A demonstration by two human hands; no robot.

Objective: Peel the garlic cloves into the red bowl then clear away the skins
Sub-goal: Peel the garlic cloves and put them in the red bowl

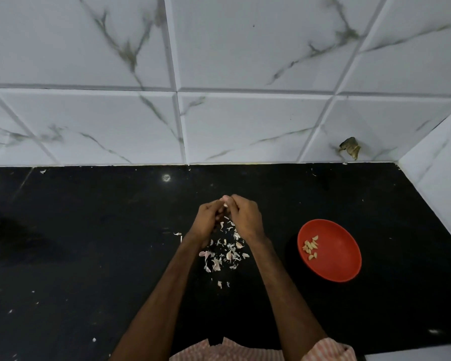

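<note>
Work surface: black countertop [89,256], backed by a white marble-pattern tile wall [245,121].

Hands: the left hand [208,217] and right hand [245,217] meet above the countertop, just below frame centre. Both have curled fingers, and their fingertips are pressed together at the 12 o'clock end of the hands. A small pale item is pinched between the fingertips. It appears to be a garlic clove [225,202], though most of it is covered by the fingers. Neither hand is released, and both grasp this one item.

Skins: a loose scatter of garlic skins [224,254] lies on the countertop at 6 o'clock from the hands, between the two forearms. A few stray flakes lie at 8 o'clock from the hands.

Bowl: the red bowl [343,259] stands on the countertop at 4 o'clock from the hands, apart from the skins. The peeled cloves [311,247] lie in a small cluster at the 9 o'clock side of its inner surface.

Other items: a dark crumpled scrap [350,148] sits on the tile wall at 12 o'clock from the bowl. A striped pink-and-white fabric [227,351] shows at the 6 o'clock edge of the frame.
</note>
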